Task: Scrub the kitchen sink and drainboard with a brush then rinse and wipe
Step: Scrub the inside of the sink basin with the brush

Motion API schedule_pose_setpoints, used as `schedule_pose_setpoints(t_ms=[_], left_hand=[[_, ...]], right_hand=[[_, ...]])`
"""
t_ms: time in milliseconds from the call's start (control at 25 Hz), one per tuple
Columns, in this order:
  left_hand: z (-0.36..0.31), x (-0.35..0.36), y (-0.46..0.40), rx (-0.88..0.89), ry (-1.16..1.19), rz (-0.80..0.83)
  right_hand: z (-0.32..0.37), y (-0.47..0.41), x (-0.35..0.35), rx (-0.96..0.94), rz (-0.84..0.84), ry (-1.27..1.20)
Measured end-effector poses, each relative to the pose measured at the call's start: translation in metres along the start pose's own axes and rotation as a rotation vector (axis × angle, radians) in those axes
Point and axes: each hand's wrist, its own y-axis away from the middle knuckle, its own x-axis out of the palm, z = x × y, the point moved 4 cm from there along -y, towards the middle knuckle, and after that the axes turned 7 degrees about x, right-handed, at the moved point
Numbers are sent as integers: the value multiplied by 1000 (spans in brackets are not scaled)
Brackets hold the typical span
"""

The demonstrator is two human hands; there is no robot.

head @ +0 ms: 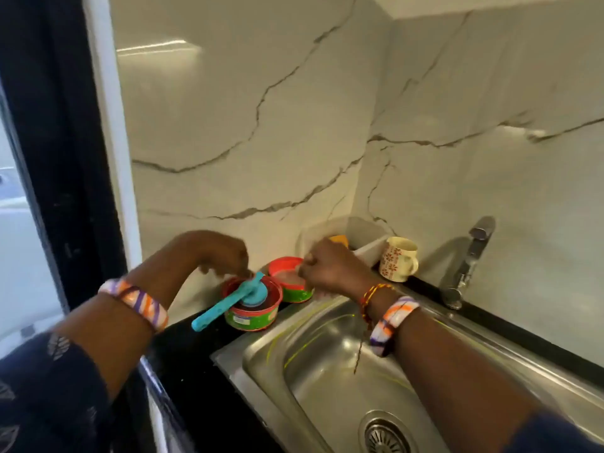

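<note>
A turquoise brush [225,305] lies with its round head inside a red-rimmed green soap tub [253,318] on the black counter left of the sink; its handle sticks out toward the lower left. My left hand [222,253] reaches down from above, and its fingertips pinch the brush's far end at the tub's rim. A second red-and-green soap tub [286,273] stands just behind. My right hand [330,266] hovers over it with fingers curled at its right rim; what lies under the fingers is hidden. The steel sink [330,351] carries yellow-green streaks.
A floral cream mug [397,259] stands on the ledge behind the sink. A chrome tap [467,263] rises at the right. A white container [359,237] with something orange sits in the corner. The sink drain [387,436] lies at the bottom, and marble walls close in behind.
</note>
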Motion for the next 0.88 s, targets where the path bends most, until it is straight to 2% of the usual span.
schedule_pose_setpoints(t_ms=[80, 160, 280, 400, 520, 600, 720, 800, 880], left_hand=[[22, 28, 4, -145, 18, 116], [41, 60, 1, -169, 144, 156], [53, 73, 1, -164, 495, 81], [49, 68, 10, -134, 701, 19], [27, 46, 23, -39, 710, -81], [4, 28, 21, 30, 661, -225], [-32, 13, 0, 152, 536, -393], [-47, 13, -18, 236, 510, -399], [-47, 19, -34, 231, 416, -370]], right_hand=[[7, 0, 38, 5, 247, -126], [16, 6, 75, 3, 445, -181], [29, 3, 100, -7, 525, -231], [39, 3, 103, -57, 474, -203], [38, -10, 78, -68, 162, -126], [30, -20, 60, 21, 37, -230], [6, -43, 39, 179, -58, -475], [-17, -60, 30, 319, -78, -585], [-41, -75, 30, 406, 14, -600]])
